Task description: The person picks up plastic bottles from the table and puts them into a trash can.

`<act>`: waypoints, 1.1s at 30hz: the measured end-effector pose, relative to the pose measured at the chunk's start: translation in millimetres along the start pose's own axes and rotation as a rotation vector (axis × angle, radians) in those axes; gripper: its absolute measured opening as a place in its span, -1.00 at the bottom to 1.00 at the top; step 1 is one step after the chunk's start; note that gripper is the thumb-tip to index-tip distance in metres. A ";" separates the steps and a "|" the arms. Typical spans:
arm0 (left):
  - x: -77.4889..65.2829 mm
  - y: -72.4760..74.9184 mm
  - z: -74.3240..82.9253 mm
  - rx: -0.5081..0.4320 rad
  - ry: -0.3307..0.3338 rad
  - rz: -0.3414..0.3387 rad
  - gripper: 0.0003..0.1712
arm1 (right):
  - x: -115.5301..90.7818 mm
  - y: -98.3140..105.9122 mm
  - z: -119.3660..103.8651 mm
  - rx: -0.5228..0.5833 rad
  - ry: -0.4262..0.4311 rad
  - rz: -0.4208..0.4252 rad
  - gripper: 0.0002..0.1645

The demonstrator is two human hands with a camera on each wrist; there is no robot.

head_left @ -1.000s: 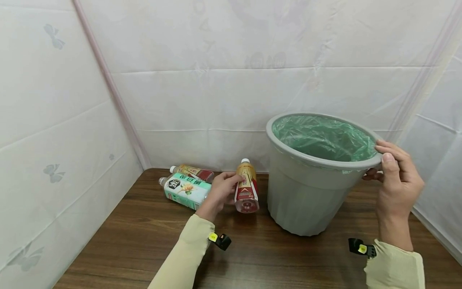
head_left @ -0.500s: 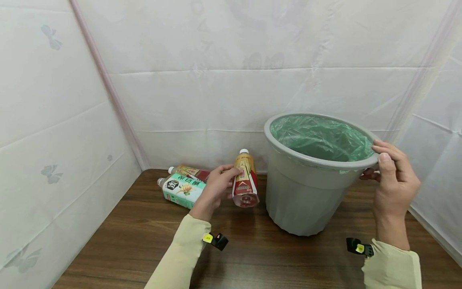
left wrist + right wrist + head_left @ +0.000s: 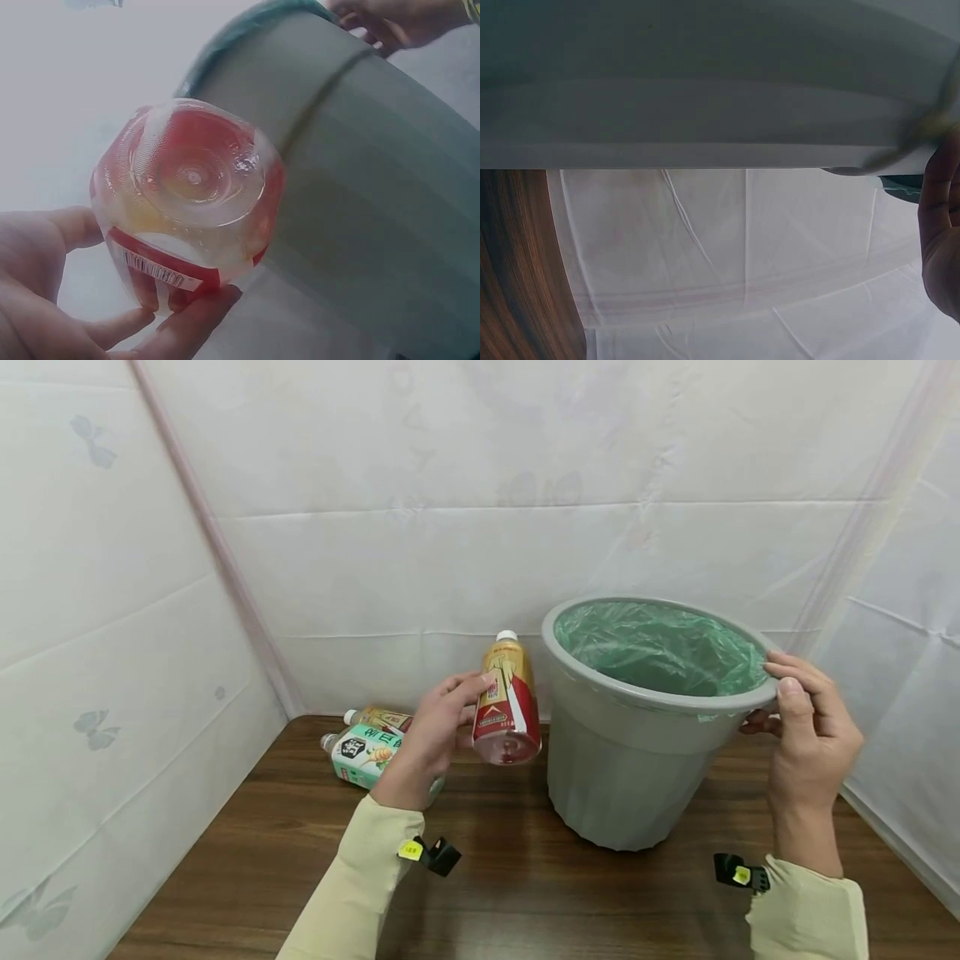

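Note:
My left hand (image 3: pixel 432 727) grips a red and yellow plastic bottle (image 3: pixel 507 702) with a white cap, held above the table left of the bin. In the left wrist view the clear base of that bottle (image 3: pixel 191 180) faces the camera, thumb on one side and fingers beneath. A grey bin (image 3: pixel 630 760), lined with a green plastic bag (image 3: pixel 660 639), stands upright on the table. Its right rim is held by my right hand (image 3: pixel 813 735), thumb outside and fingertips at the edge. In the right wrist view only part of the right hand (image 3: pixel 941 225) shows.
At the back left lie a green and white bottle (image 3: pixel 363 756) and, behind it, another red and yellow bottle (image 3: pixel 386 718); my left forearm partly covers the green one. White patterned sheeting (image 3: pixel 420 568) encloses the brown wooden table (image 3: pixel 495 868) at the back and sides.
My left hand has lifted the red and yellow bottle up off the table. My right hand stays on the bin's rim. The view has shifted slightly.

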State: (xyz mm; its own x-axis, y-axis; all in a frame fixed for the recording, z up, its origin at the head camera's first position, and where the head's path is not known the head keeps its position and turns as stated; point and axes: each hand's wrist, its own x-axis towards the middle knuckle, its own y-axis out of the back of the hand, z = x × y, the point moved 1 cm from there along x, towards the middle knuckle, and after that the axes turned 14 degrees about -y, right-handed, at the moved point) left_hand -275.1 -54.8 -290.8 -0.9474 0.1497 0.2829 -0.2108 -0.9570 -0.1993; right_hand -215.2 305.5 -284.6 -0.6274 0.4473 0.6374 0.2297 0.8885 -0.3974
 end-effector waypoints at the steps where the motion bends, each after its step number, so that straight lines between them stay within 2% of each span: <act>1: 1.6 -0.6 4.5 0.010 -0.011 -0.007 -0.43 | 0.1 0.0 0.2 0.002 0.001 0.000 -0.66; 8: 13.1 -5.7 32.2 0.055 -0.070 -0.040 -0.42 | 0.6 -0.4 0.1 0.001 -0.002 0.000 -0.67; 15: 20.3 -14.6 52.2 0.066 -0.141 -0.072 -0.42 | 0.8 0.0 0.8 0.013 -0.006 0.000 -0.66; 19: 23.4 -22.0 61.3 0.050 -0.130 -0.082 -0.39 | 0.6 0.6 0.9 0.006 -0.007 -0.002 -0.66; 26: 31.8 -37.7 74.1 -0.057 -0.073 -0.139 -0.37 | 0.6 -0.5 0.5 0.001 -0.003 0.005 -0.66; 33: 44.4 -57.8 83.6 -0.093 -0.052 -0.190 -0.39 | 0.9 -2.4 0.8 0.018 -0.001 0.008 -0.66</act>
State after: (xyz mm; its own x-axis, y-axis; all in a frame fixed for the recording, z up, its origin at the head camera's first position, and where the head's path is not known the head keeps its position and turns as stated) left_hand -284.8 -13.6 -188.3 -0.8754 0.3100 0.3709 -0.4080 -0.8853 -0.2232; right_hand -216.9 303.7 -283.6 -0.6261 0.4547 0.6335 0.2214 0.8826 -0.4147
